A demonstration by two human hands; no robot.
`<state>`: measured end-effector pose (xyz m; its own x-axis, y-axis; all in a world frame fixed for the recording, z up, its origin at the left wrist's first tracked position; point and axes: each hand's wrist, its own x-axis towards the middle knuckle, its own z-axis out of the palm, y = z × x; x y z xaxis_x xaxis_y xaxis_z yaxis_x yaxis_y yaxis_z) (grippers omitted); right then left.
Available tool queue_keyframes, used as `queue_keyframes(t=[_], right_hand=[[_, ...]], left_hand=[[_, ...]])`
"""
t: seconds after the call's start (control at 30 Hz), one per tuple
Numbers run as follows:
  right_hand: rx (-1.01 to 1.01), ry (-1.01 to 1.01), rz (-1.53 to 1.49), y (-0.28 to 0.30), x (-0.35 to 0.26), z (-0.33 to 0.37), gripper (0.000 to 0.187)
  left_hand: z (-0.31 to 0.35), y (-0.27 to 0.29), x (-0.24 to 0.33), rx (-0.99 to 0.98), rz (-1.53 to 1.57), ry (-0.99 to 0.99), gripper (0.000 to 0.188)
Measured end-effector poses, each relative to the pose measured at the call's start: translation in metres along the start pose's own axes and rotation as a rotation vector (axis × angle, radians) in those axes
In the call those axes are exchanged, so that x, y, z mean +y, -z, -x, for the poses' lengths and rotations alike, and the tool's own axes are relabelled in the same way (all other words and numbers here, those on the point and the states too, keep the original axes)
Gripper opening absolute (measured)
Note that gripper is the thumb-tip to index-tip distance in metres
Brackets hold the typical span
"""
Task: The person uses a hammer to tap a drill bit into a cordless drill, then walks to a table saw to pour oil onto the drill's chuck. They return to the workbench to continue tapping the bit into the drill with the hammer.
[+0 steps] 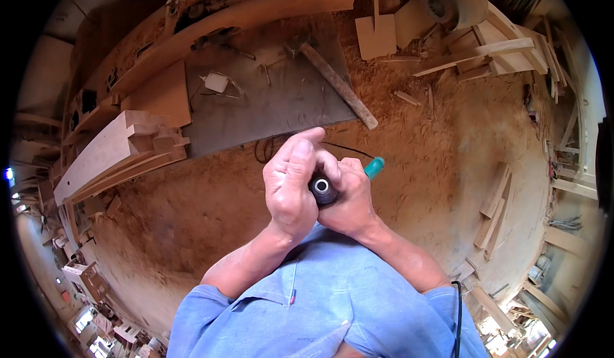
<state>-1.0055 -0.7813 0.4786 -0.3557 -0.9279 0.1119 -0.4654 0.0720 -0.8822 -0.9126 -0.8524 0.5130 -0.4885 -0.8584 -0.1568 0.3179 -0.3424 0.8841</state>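
A dusty brown floor stretches around us, a dark sheet on it, a hammer lying across that. The person's left hand has its fingers bent and pressed together; whether it grips, I can't tell. The right hand curls its fingers round a dark cylindrical tool, between both hands. Beyond pokes a green tip.

A hammer lies on a dark sheet beside pale boards.

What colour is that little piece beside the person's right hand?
That little piece is teal green; it shows best in the head view.
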Motion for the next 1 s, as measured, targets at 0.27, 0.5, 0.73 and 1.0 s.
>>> queue_keyframes(t=[0.27, 0.5, 0.73, 1.0], right_hand=[[-0.242, -0.009, -0.312, 0.01, 0.009, -0.004, 0.02], [-0.37, -0.182, -0.446, 0.032, 0.006, -0.005, 0.019], [-0.179, 0.072, -0.25, 0.018, 0.006, 0.007, 0.017], [-0.134, 0.074, -0.2, 0.009, 0.005, 0.007, 0.02]], left_hand=[[-0.006, 0.012, -0.007, -0.366, 0.308, -0.017, 0.035], [-0.017, 0.005, -0.005, -0.478, 0.496, 0.04, 0.046], [0.008, 0.043, -0.026, -0.253, 0.312, -0.06, 0.057], [0.032, 0.066, -0.048, -0.249, 0.218, 0.008, 0.064]])
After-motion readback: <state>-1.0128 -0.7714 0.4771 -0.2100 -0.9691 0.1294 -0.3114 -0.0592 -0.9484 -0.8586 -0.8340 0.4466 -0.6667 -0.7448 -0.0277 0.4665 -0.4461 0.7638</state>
